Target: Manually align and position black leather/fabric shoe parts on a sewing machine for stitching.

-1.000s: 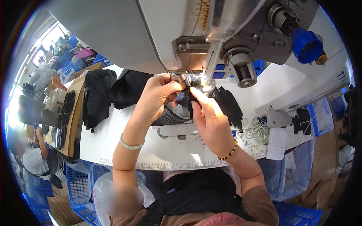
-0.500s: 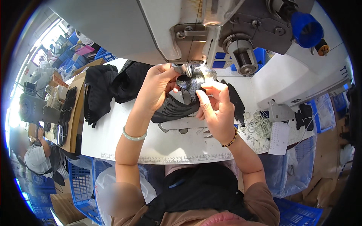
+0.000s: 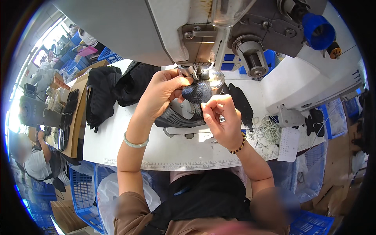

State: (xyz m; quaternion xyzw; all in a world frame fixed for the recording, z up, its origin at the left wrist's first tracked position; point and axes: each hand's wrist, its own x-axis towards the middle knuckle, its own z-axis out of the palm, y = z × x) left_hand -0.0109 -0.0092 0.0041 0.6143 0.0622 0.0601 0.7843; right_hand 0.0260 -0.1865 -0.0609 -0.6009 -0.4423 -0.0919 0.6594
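A black shoe upper (image 3: 181, 118) sits under the presser foot of a white sewing machine (image 3: 199, 69), its dark speckled collar piece bent up in a curve beneath the needle. My left hand (image 3: 164, 91) pinches the collar's left edge between thumb and fingers, close beside the presser foot. On the other side, my right hand (image 3: 223, 119) is closed with thumb and index finger at the collar's right edge, the other fingers curled in. A bright lamp spot lights the material there. Parts of the upper are hidden behind my left hand.
Stacked black uppers (image 3: 102, 94) lie at the left of the white table (image 3: 156, 154); more black pieces (image 3: 241, 105) lie right of the needle. Beside them are coiled pale cord (image 3: 269, 129) and a paper slip (image 3: 288, 144). Blue baskets (image 3: 83, 194) stand below. A co-worker sits far left.
My right hand has shifted slightly down, its fingers curling in more. The collar piece has turned under the needle and lies flatter. My left hand stays at its edge, moved slightly.
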